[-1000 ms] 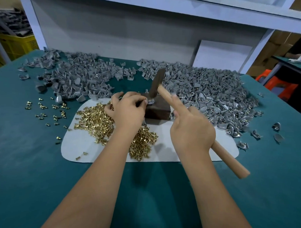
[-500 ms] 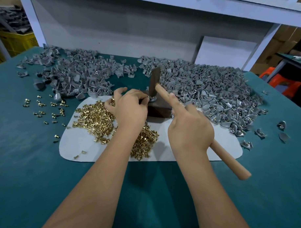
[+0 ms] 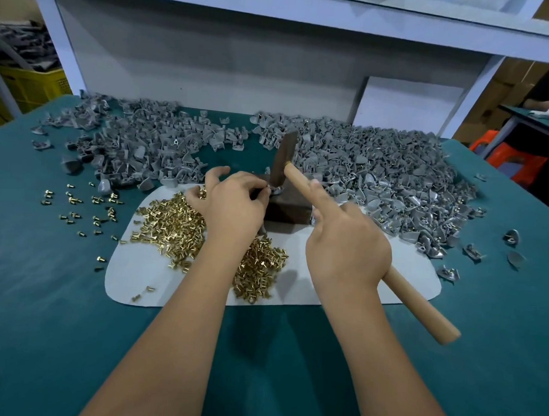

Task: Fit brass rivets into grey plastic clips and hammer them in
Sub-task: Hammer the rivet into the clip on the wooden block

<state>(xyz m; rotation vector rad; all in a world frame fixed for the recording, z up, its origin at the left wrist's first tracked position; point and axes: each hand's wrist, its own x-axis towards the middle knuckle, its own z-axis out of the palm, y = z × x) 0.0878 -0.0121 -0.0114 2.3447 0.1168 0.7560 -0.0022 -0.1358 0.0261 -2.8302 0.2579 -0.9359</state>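
Clip on block — pinched by left hand fingers; hammer, gripped in right hand, sits directly over it, handle running near-right.

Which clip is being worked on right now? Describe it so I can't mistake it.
Find the white mat mid-table; a dark block stands at its back edge. The clip lies on top, pinched by the left hand, under the hammer, alone, off the piles.

Teal table, white shelf frame, orange stool
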